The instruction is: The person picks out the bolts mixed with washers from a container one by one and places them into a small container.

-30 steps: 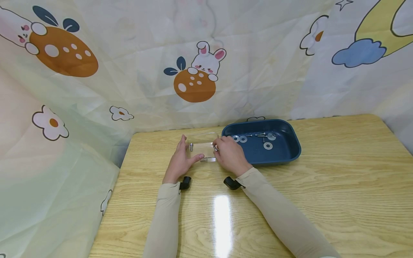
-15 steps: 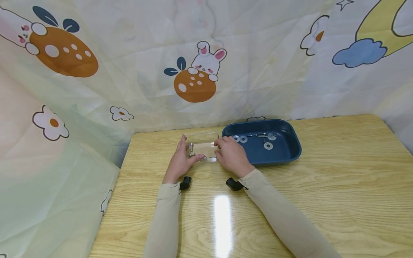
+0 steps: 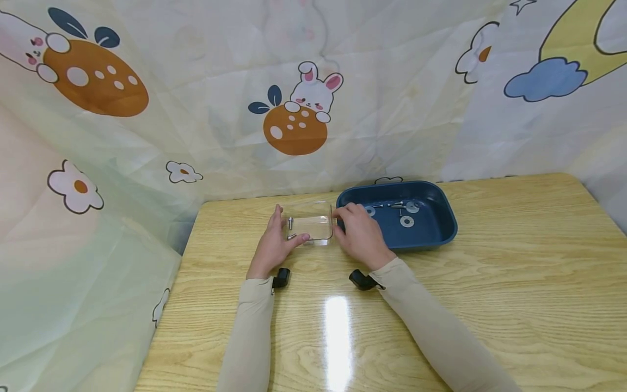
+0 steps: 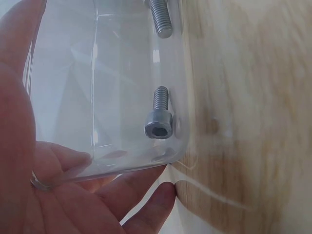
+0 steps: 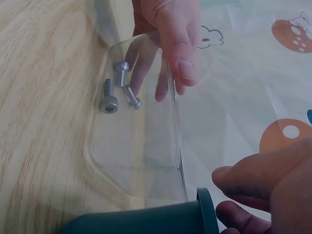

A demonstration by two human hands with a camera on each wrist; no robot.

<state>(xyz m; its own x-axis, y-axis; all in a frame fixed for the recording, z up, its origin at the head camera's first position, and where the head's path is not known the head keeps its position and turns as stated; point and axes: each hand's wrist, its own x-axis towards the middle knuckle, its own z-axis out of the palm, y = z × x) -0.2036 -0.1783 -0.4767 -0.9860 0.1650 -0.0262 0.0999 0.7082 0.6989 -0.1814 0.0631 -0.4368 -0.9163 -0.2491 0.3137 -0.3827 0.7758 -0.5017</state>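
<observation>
My left hand point(image 3: 273, 247) grips the left end of a clear plastic box point(image 3: 320, 239), thumb over the front rim. Inside lie socket head screws point(image 3: 290, 224) near that end; the left wrist view shows two, one screw point(image 4: 159, 119) with its hex socket facing the camera. The right wrist view shows screws point(image 5: 108, 97) close together, one possibly a reflection. My right hand point(image 3: 361, 235) is between the box and the blue tray point(image 3: 449, 228), over the tray's left end. Its fingers are loosely bent, and nothing shows between thumb and forefinger in the right wrist view.
Flat washers point(image 3: 407, 221) and several thin screws point(image 3: 395, 204) lie in the tray, right beside the box. A printed cloth point(image 3: 220, 136) hangs behind the wooden table point(image 3: 303, 321) and along its left side.
A second ago my right hand pinched a screw at the box's right end; that screw then lay near the left end. The right hand has moved right, toward the tray. The left hand stays put.
</observation>
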